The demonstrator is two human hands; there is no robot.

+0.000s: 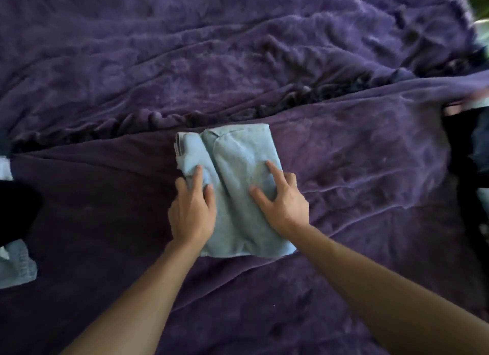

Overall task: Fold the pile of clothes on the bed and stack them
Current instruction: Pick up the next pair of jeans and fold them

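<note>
Bare blanket point(357, 169) between left denim point(16, 270), right clothes point(476, 148).

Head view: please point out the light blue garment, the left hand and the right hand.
light blue garment point(238, 148), head view, flat upper panel above the fingers.
left hand point(191, 209), head view, back of the hand.
right hand point(283, 205), head view, back of the hand.

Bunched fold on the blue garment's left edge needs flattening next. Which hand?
Left, likely. The left hand pinches that fold of the light blue garment, while the right hand presses spread fingers on the wider panel, pinning it down.
</note>
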